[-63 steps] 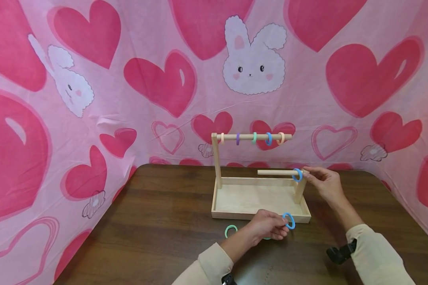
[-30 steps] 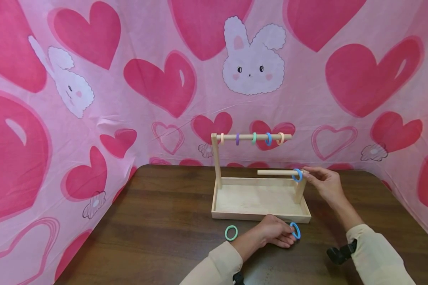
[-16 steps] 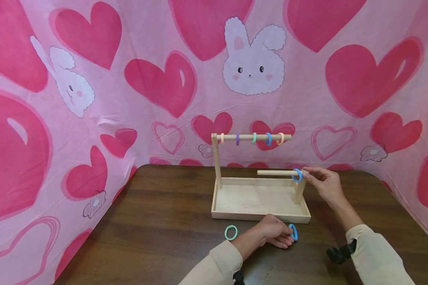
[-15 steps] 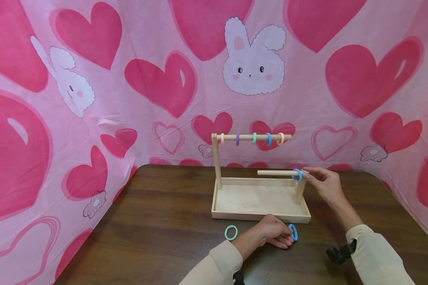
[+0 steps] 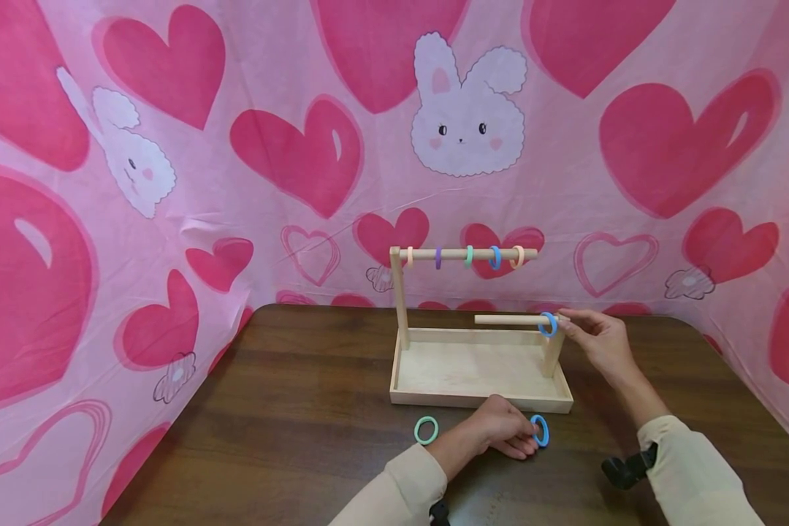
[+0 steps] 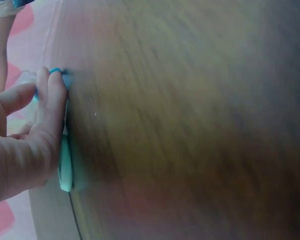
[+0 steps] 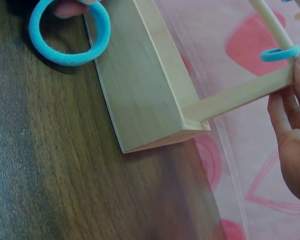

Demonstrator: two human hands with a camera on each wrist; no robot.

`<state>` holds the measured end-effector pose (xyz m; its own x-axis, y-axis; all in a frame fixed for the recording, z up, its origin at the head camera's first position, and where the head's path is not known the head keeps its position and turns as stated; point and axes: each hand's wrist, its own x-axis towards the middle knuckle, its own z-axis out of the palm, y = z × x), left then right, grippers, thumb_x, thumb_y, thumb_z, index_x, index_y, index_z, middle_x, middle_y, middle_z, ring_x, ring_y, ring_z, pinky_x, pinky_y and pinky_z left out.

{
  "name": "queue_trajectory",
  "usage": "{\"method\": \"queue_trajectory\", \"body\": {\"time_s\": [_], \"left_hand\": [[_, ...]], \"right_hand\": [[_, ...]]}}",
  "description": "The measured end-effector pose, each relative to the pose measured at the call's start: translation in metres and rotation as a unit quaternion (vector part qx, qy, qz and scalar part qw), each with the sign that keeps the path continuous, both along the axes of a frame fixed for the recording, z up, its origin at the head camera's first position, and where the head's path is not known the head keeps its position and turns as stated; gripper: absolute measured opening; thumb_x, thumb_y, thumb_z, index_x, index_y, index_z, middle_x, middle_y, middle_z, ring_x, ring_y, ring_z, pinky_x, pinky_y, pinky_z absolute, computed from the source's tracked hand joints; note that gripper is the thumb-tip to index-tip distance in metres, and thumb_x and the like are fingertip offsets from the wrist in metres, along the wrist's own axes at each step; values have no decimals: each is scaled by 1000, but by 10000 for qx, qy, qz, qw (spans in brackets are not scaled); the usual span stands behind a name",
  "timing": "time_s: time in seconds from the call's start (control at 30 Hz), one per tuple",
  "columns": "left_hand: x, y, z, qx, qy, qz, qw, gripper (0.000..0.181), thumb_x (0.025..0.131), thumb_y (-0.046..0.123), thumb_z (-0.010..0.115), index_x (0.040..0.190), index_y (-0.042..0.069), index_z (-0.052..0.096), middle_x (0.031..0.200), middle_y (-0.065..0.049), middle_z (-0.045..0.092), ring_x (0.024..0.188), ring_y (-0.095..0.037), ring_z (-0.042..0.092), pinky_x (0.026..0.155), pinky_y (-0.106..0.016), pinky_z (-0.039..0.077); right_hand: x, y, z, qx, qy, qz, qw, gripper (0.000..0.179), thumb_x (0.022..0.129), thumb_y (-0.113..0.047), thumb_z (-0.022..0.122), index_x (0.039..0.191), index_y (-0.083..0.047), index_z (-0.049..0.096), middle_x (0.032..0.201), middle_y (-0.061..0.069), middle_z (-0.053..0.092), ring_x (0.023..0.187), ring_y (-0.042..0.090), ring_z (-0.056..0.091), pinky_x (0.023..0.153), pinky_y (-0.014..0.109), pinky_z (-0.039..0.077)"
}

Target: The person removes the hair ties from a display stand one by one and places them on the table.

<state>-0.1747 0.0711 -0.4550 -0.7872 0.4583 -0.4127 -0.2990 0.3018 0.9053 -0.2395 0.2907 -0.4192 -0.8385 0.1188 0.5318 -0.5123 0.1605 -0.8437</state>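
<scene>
Low over the table in front of the stand, my left hand (image 5: 502, 427) pinches a blue hair tie (image 5: 540, 432) at its left edge. The right wrist view shows that tie (image 7: 69, 37) as a ribbed ring with fingertips at its top. My right hand (image 5: 601, 343) grips the top of the short post on the wooden stand (image 5: 480, 400), thumb and fingers either side of it. Another blue hair tie (image 5: 548, 325) hangs on the lower rod close to these fingertips. In the left wrist view a green hair tie (image 6: 65, 167) lies on the table beside the left hand.
Several hair ties, including a purple one (image 5: 438, 257), hang spaced along the upper rod (image 5: 421, 253). A green hair tie (image 5: 426, 430) lies left of the left hand on the dark wooden table (image 5: 289, 424). Pink heart-patterned cloth (image 5: 368, 183) stands behind.
My left hand has moved slightly right and toward me, lowering the blue hair tie from beside the tray's front edge. The right hand stays on the post.
</scene>
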Motion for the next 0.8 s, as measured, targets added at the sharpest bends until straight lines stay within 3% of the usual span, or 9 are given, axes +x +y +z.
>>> {"method": "queue_trajectory", "body": {"time_s": [0.17, 0.3, 0.6, 0.8], "left_hand": [[0, -1, 3, -52, 267, -11, 9996, 15, 92, 2, 69, 80, -5, 76, 82, -26, 76, 51, -7, 59, 56, -28, 60], [2, 0, 6, -421, 609, 3, 9973, 15, 91, 3, 71, 79, -3, 76, 73, -21, 76, 50, -8, 60, 54, -28, 60], [2, -1, 16, -1235, 1504, -163, 9807, 20, 89, 8, 75, 72, -2, 75, 58, -11, 70, 48, -12, 63, 48, -25, 56], [0, -5, 21, -1579, 1852, -316, 9694, 20, 91, 12, 74, 75, 0, 76, 54, -5, 65, 47, -8, 58, 47, -20, 52]], "right_hand": [[0, 0, 0, -106, 78, 80, 9999, 23, 91, 11, 66, 108, 0, 77, 94, -25, 76, 90, -13, 69, 77, 5, 52], [-1, 1, -1, -178, 106, 171, 9996, 25, 92, 11, 65, 107, -3, 78, 95, -24, 77, 90, -12, 69, 77, 5, 52], [-2, 0, -2, 78, 108, -70, 9999, 20, 92, 10, 66, 110, 7, 74, 93, -28, 75, 88, -14, 68, 75, 5, 51], [-1, -1, -2, 151, 86, -163, 9997, 21, 91, 10, 67, 108, 3, 76, 92, -29, 75, 88, -15, 67, 74, 5, 51]]}}
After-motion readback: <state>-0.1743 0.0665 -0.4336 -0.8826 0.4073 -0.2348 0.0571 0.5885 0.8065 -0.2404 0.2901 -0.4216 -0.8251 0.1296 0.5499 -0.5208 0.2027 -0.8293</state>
